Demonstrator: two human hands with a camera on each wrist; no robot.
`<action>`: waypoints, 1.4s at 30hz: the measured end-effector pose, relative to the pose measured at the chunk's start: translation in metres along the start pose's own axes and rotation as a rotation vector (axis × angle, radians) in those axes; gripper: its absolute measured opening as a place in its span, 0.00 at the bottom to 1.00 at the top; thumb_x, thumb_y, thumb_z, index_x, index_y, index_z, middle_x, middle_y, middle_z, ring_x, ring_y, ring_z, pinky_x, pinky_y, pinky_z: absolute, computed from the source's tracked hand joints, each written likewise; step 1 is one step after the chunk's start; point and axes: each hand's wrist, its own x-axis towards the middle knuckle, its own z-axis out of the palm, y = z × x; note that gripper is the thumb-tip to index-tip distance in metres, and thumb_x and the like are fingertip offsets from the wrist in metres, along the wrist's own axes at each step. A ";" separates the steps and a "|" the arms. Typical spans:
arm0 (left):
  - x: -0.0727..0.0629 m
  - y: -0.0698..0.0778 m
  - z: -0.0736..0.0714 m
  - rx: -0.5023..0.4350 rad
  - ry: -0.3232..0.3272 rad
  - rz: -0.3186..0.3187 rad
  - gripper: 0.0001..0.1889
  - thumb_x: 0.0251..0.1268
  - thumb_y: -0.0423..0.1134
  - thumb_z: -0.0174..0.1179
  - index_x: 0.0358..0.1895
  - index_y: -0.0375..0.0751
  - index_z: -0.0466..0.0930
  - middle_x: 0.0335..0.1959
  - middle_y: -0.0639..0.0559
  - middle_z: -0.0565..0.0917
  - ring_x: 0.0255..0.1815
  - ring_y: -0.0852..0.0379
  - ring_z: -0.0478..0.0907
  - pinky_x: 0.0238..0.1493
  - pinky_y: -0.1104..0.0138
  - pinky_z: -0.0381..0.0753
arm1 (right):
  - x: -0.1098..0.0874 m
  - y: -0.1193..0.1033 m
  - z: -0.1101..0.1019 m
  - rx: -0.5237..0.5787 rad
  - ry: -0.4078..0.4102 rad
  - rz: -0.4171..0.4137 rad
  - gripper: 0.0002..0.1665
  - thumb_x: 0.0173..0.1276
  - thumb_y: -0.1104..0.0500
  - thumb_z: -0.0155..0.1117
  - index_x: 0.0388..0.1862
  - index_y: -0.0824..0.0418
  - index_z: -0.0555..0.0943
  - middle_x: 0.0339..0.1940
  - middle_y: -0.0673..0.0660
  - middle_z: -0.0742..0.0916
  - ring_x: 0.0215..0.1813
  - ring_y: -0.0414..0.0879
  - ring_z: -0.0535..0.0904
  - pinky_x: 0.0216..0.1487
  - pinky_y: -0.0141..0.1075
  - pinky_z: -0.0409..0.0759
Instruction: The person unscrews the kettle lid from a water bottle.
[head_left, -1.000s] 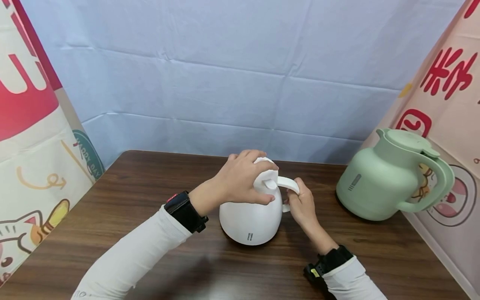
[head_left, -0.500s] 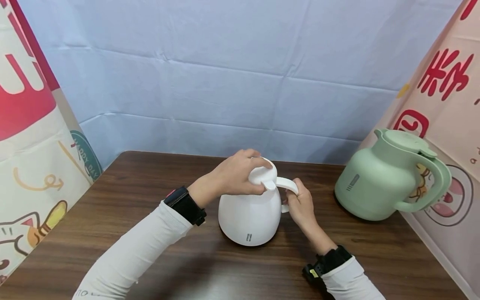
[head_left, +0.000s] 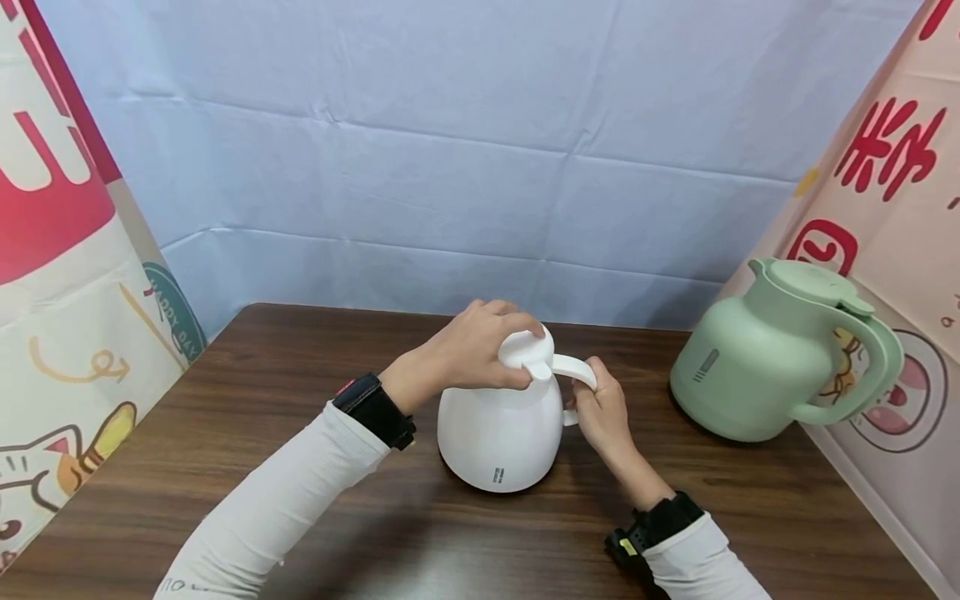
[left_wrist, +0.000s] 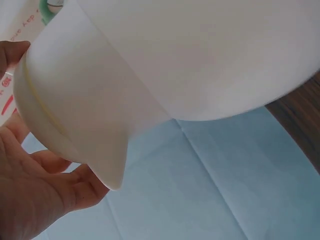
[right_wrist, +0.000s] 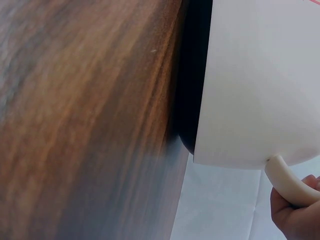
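Observation:
A white thermal jug (head_left: 498, 442) stands upright on the wooden table. My left hand (head_left: 476, 348) grips the jug's round white lid (head_left: 528, 348) from above, thumb on the near side and fingers over the far side. The lid's small tab (head_left: 537, 371) lies close to the top of the handle (head_left: 576, 369). A thin yellowish line shows along the lid's edge in the left wrist view, near the pointed spout (left_wrist: 115, 172). My right hand (head_left: 603, 412) holds the handle, and its fingers are partly hidden behind it.
A green thermal jug (head_left: 757, 367) with its lid on stands at the right of the table (head_left: 337, 517). Pale blue cloth (head_left: 450, 167) hangs behind, and printed cloths flank both sides.
The lid under my left hand has gone from tilted to flatter over the jug's mouth, and sits slightly lower. My right hand keeps its hold on the handle.

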 end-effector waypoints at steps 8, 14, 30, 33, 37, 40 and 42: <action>-0.002 0.000 -0.001 -0.001 0.001 0.009 0.22 0.50 0.49 0.63 0.51 0.51 0.77 0.51 0.49 0.76 0.53 0.53 0.68 0.52 0.57 0.63 | 0.000 0.000 0.001 0.007 -0.014 -0.002 0.08 0.64 0.73 0.45 0.29 0.63 0.70 0.21 0.65 0.77 0.20 0.45 0.75 0.24 0.38 0.75; -0.003 0.000 -0.001 -0.021 0.014 -0.013 0.21 0.50 0.49 0.63 0.51 0.52 0.77 0.52 0.47 0.75 0.53 0.49 0.67 0.49 0.56 0.66 | -0.001 -0.001 0.001 0.007 -0.012 0.006 0.08 0.63 0.73 0.45 0.28 0.64 0.70 0.19 0.61 0.77 0.20 0.45 0.75 0.24 0.39 0.75; 0.004 0.010 -0.019 -0.017 0.103 -0.044 0.21 0.49 0.49 0.61 0.50 0.55 0.77 0.56 0.42 0.70 0.57 0.42 0.61 0.42 0.54 0.66 | 0.000 -0.002 0.001 0.001 -0.002 0.011 0.08 0.63 0.72 0.46 0.28 0.63 0.70 0.18 0.64 0.77 0.20 0.46 0.75 0.24 0.38 0.75; 0.003 0.011 -0.020 -0.016 0.082 -0.050 0.21 0.49 0.49 0.61 0.50 0.54 0.77 0.56 0.42 0.70 0.57 0.42 0.61 0.42 0.53 0.67 | 0.000 -0.002 0.001 -0.003 0.005 0.022 0.08 0.62 0.72 0.46 0.28 0.63 0.70 0.18 0.63 0.77 0.20 0.45 0.75 0.24 0.39 0.74; 0.002 0.009 -0.019 -0.010 0.072 -0.050 0.21 0.50 0.50 0.61 0.51 0.55 0.77 0.56 0.42 0.70 0.56 0.43 0.62 0.42 0.54 0.67 | 0.001 -0.001 0.001 -0.004 0.010 0.022 0.08 0.62 0.72 0.46 0.28 0.63 0.70 0.18 0.58 0.77 0.20 0.45 0.75 0.24 0.39 0.74; 0.000 0.007 -0.019 -0.018 0.083 -0.050 0.24 0.49 0.49 0.60 0.54 0.57 0.75 0.54 0.44 0.70 0.54 0.45 0.62 0.42 0.55 0.65 | 0.001 0.000 0.000 0.001 0.013 0.018 0.08 0.62 0.73 0.47 0.27 0.63 0.71 0.17 0.56 0.76 0.20 0.44 0.76 0.24 0.38 0.75; -0.002 0.006 -0.020 -0.025 0.090 -0.056 0.27 0.48 0.49 0.59 0.58 0.60 0.74 0.54 0.44 0.70 0.53 0.46 0.62 0.42 0.56 0.65 | 0.001 0.000 0.000 0.005 0.013 0.013 0.08 0.62 0.73 0.47 0.27 0.63 0.71 0.16 0.57 0.76 0.19 0.44 0.76 0.23 0.38 0.75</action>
